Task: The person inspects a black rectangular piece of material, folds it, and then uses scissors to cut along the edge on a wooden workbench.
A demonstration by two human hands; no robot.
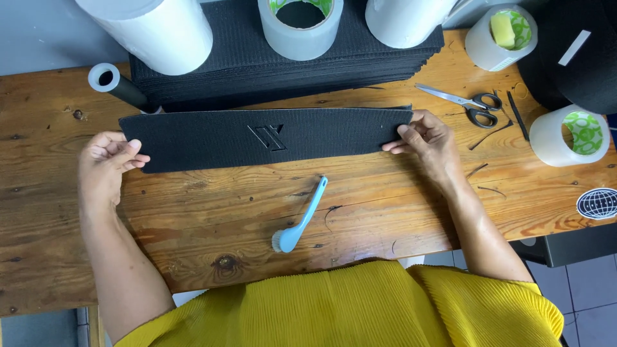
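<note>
nearest the lens, yellow pleated fabric [360, 308] across the bottom edge, bare forearms reaching out from it over a wooden table [385, 212].

just beyond, a light blue brush [301, 218] lying on the planks, bristle head toward the body, handle angled up and to the right, apart from both hands.

further out, a long black textured strip [267, 138] lying flat on the table, long axis running left to right, slightly tilted so the right end sits a little farther away; a small cut-out shape near its middle.

left hand [109, 160] pinching the strip's left end, fingers curled under, thumb on top. right hand [427, 138] gripping the right end the same way, thumb on the upper face, fingers folded at the edge. both closed on the strip, neither spread open.

behind the strip, a stack of black sheets [289, 64] of the same material, touching or nearly touching its far edge. on the stack, a clear tape roll [300, 26] between two white rolls [154, 29]. a dark tube with a white end [116, 83] at the stack's left corner.

to the right, scissors [466, 103] lying flat, thin black offcuts [498, 132] scattered near them, two more tape rolls [569, 135] beyond. grey tiled floor [588, 283] visible past the table's right corner.
</note>
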